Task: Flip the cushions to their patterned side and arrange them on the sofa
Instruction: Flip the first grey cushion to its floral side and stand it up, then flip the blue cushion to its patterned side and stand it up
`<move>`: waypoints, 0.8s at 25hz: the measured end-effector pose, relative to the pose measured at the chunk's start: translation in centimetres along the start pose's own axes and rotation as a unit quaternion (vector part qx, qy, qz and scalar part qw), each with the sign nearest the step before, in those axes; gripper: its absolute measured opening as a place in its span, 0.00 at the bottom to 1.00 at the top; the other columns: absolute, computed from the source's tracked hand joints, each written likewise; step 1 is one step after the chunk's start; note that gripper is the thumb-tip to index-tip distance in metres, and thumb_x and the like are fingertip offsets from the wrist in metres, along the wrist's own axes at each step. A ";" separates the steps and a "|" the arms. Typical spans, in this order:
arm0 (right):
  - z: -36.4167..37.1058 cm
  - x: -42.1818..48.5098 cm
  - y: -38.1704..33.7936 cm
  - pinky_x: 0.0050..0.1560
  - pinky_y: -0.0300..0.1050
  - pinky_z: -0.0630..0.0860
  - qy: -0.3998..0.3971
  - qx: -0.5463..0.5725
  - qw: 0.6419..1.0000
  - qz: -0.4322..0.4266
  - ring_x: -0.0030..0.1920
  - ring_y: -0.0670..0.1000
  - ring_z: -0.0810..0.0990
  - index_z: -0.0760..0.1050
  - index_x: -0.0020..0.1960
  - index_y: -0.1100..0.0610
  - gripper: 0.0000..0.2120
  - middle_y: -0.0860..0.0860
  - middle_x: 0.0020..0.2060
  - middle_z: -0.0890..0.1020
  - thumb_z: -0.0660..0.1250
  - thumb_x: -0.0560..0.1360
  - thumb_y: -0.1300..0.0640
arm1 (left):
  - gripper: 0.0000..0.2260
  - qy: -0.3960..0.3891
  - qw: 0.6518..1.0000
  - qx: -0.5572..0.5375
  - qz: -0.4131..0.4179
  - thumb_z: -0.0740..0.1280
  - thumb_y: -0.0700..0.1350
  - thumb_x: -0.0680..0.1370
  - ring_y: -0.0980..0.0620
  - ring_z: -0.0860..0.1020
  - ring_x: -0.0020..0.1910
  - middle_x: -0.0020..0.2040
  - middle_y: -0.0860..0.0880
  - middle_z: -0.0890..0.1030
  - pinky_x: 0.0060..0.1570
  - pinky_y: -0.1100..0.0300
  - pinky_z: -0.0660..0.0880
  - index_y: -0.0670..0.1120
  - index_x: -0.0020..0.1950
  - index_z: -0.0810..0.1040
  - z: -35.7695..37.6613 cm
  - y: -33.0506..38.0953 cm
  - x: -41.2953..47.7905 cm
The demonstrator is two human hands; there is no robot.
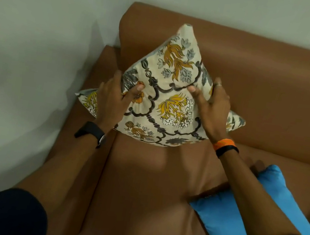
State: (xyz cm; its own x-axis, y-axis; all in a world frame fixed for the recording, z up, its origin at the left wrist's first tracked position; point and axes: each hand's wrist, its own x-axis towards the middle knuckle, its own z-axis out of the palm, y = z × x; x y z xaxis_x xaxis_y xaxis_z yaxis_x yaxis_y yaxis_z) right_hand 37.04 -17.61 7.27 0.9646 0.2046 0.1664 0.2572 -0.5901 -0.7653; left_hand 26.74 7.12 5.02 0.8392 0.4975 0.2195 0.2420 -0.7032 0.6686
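Note:
A cream cushion [171, 91] with orange, yellow and grey flowers stands on one corner in the left corner of the brown sofa [265, 89], patterned side towards me, leaning on the backrest. My left hand [115, 99] grips its left edge, thumb on the front. My right hand [210, 107] holds its right edge, thumb pressed into the pattern. A second cushion [240, 216], plain blue side showing, lies on the seat at lower right, partly under my right forearm.
The sofa's left armrest [76, 166] runs along a pale wall [28, 58]. Bare brown seat [145, 186] stretches in front of the patterned cushion. The backrest continues to the right.

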 end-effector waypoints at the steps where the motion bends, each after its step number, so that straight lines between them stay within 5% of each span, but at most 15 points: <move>1: -0.1 0.3 -0.1 0.56 0.53 0.71 0.014 -0.028 0.999 -0.012 0.51 0.52 0.78 0.72 0.60 0.48 0.29 0.47 0.49 0.82 0.59 0.77 0.24 | 0.31 -0.004 1.000 0.004 -0.002 0.59 0.71 0.79 0.43 0.78 0.49 0.51 0.43 0.82 0.53 0.47 0.75 0.43 0.61 0.73 -0.2 -0.3 0.1; 4: 0.9 -1.4 1.6 0.71 0.57 0.65 -0.035 -0.080 0.996 0.000 0.67 0.54 0.74 0.70 0.75 0.47 0.27 0.50 0.66 0.80 0.53 0.84 0.32 | 0.28 -0.075 0.994 0.070 -0.034 0.57 0.63 0.84 0.39 0.75 0.67 0.67 0.39 0.78 0.68 0.39 0.71 0.42 0.73 0.70 0.2 -2.2 -2.1; 8: -0.8 -5.3 7.5 0.83 0.69 0.50 -0.062 -0.102 0.983 0.137 0.79 0.56 0.67 0.66 0.80 0.51 0.29 0.54 0.75 0.74 0.48 0.86 0.36 | 0.32 -0.162 0.940 0.282 -0.099 0.41 0.60 0.86 0.39 0.66 0.77 0.77 0.39 0.69 0.79 0.35 0.57 0.42 0.80 0.64 0.1 -5.1 -5.5; 11: -5.2 -8.4 11.4 0.83 0.68 0.50 -0.023 -0.080 0.985 0.152 0.81 0.54 0.64 0.67 0.80 0.49 0.34 0.53 0.79 0.71 0.46 0.83 0.32 | 0.26 -0.017 0.967 0.240 -0.081 0.48 0.54 0.88 0.37 0.63 0.81 0.79 0.36 0.67 0.82 0.34 0.53 0.40 0.81 0.63 -1.0 -5.7 -8.7; 14: -10.4 -11.7 14.3 0.83 0.67 0.54 -0.044 -0.060 0.989 0.124 0.82 0.54 0.63 0.65 0.80 0.48 0.32 0.53 0.80 0.70 0.51 0.83 0.33 | 0.28 0.040 0.981 0.188 -0.005 0.54 0.55 0.87 0.40 0.58 0.84 0.82 0.38 0.63 0.85 0.41 0.50 0.40 0.82 0.59 0.2 -2.8 -15.1; 20: -22.1 -22.1 23.1 0.79 0.70 0.63 -0.193 -0.195 0.959 -0.063 0.80 0.61 0.67 0.73 0.77 0.57 0.34 0.59 0.78 0.72 0.67 0.78 0.37 | 0.33 -0.186 0.937 0.162 0.246 0.61 0.59 0.84 0.43 0.59 0.84 0.82 0.42 0.64 0.83 0.40 0.57 0.40 0.82 0.62 12.1 8.8 -31.6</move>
State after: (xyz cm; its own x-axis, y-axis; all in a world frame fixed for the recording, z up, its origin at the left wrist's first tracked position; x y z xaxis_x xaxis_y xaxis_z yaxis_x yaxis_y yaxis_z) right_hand 22.96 -53.02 -0.35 0.8504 0.5229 -0.0589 0.4448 -0.7742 -0.4504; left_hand 8.26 -20.96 -4.62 0.9852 -0.0965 0.1417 -0.1343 -0.9481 0.2881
